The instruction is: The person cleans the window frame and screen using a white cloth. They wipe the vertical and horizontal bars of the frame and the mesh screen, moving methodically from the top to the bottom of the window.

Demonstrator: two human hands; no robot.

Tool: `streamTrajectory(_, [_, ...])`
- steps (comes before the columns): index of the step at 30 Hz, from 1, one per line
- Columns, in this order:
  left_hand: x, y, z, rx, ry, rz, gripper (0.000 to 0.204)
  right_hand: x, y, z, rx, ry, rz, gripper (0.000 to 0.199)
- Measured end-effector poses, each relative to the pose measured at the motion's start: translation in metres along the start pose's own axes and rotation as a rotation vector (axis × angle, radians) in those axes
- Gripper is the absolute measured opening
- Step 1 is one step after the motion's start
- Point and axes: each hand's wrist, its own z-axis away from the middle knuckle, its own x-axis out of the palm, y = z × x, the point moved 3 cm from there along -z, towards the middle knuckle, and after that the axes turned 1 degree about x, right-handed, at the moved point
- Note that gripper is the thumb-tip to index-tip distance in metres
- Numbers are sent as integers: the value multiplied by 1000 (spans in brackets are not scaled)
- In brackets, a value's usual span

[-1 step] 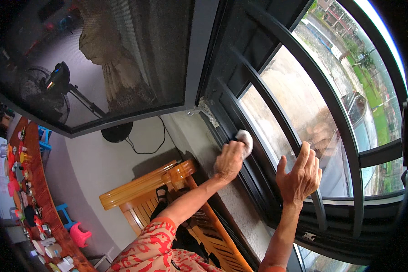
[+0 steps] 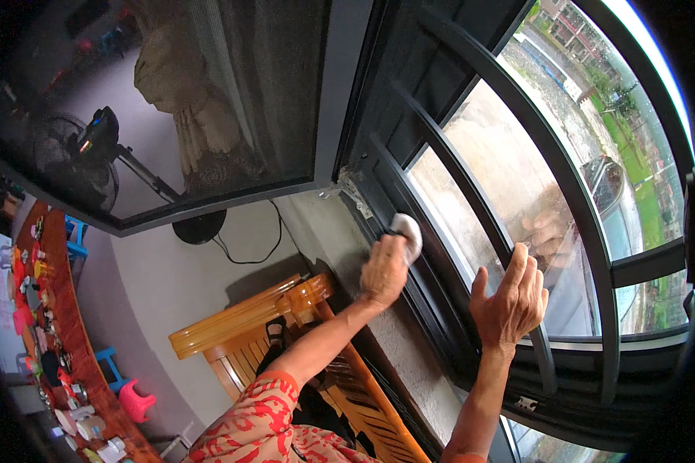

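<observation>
My left hand (image 2: 384,272) is closed around a white wadded cloth (image 2: 407,235), slightly blurred. It is over the lower track of a dark window frame (image 2: 432,285), near the sill. Whether the cloth touches the frame at this instant I cannot tell. On the right, my right hand (image 2: 510,301) lies with its fingers stretched out and thumb apart against a dark window bar (image 2: 471,185), in front of the glass. A faint reflection of a hand shows in the pane (image 2: 544,208) beyond the bar.
An open screen panel (image 2: 232,189) stands at upper left, with a fan (image 2: 93,147) and a curtain (image 2: 185,100) behind it. Below me is a wooden bench (image 2: 239,316). A long red-brown table (image 2: 69,301) with many small items and a pink stool (image 2: 137,400) are at left.
My left hand has shifted slightly left and up along the frame with the cloth. The right hand stays in place on the bar.
</observation>
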Motion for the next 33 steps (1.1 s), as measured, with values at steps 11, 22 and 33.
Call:
streamTrajectory(11, [-24, -67, -103, -318, -44, -294, 38, 0, -3, 1, -44, 66, 25, 59])
streamTrajectory(22, [-52, -38, -63, -190, -146, -189, 30, 1, 3, 3, 8, 11, 7, 62])
streamTrajectory(33, [-38, -78, -112, -286, -235, -364, 40, 1, -2, 2, -19, 41, 3, 58])
